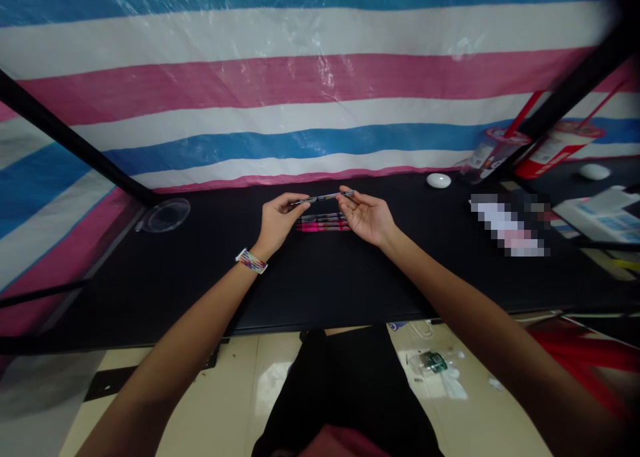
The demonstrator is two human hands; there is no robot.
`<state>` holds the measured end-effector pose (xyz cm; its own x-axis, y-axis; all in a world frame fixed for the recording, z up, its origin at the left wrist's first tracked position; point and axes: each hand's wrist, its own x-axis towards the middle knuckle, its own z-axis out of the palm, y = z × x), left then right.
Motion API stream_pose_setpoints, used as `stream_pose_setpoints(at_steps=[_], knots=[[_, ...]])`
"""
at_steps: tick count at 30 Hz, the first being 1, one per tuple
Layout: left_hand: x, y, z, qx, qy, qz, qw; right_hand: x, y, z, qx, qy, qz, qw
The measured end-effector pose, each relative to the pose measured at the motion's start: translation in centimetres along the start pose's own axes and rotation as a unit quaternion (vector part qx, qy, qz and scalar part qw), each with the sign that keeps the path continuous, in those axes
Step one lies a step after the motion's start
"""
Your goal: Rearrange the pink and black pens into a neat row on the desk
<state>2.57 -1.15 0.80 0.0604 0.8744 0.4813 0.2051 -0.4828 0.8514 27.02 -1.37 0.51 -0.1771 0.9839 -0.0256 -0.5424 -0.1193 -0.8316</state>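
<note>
Head view: left hand (277, 222) and right hand (367, 215) pinch opposite ends of a grey pen (323, 196), fingers closed on it. Best kept level above the pink pens (323, 225) on the black table (320, 277), pulling straight along its axis.

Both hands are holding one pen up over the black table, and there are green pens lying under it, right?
Not quite. The pens lying on the table under the held pen are pink, not green. The head view shows it. The rest is right: the left hand and the right hand hold one pen by its ends above the black table.
</note>
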Motion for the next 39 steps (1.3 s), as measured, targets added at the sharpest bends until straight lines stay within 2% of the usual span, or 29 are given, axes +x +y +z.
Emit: stream_pose_setpoints(at_steps=[10, 16, 21, 28, 35, 39], knots=[[0.04, 0.16, -0.09, 0.003, 0.009, 0.007, 1.0, -0.33, -0.25, 0.52, -0.015, -0.023, -0.019, 0.999], [0.06, 0.35, -0.03, -0.017, 0.001, 0.0, 1.0, -0.2, -0.25, 0.49, 0.015, 0.02, -0.002, 1.0], [0.01, 0.64, -0.04, -0.006, -0.002, 0.006, 1.0, -0.15, -0.24, 0.36, -0.027, 0.036, -0.012, 0.999], [-0.07, 0.49, 0.21, -0.01, -0.011, 0.006, 1.0, -0.3, -0.56, 0.54, -0.066, 0.0, -0.064, 0.996], [-0.09, 0.06, 0.18, -0.013, -0.009, 0.012, 1.0, -0.18, -0.36, 0.24, -0.042, 0.011, -0.047, 0.998], [-0.17, -0.07, 0.15, -0.008, -0.004, 0.011, 1.0, -0.32, -0.36, 0.13, -0.078, 0.0, -0.048, 0.996]])
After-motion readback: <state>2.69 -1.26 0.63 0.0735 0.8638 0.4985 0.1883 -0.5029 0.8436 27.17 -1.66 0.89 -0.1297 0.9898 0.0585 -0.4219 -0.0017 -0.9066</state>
